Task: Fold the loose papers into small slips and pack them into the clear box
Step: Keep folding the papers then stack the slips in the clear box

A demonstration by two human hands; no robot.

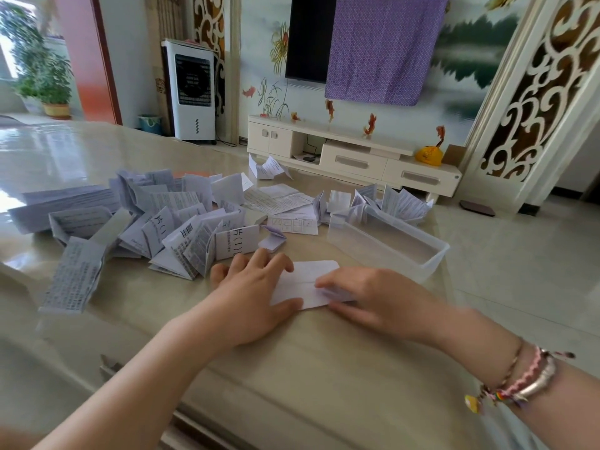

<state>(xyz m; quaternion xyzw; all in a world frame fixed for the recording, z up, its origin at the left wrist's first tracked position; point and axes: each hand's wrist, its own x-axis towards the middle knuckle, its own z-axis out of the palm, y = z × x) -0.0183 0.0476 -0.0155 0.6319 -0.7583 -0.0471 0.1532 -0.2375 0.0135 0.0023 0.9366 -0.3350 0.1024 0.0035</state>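
My left hand presses flat, my right hand pinches the thin, light paper sheet near the clear box; edges grip best.

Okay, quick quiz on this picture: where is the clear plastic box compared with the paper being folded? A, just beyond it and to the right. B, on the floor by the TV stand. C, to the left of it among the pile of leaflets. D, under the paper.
A: the clear box stands on the table just past and right of the paper under both hands.
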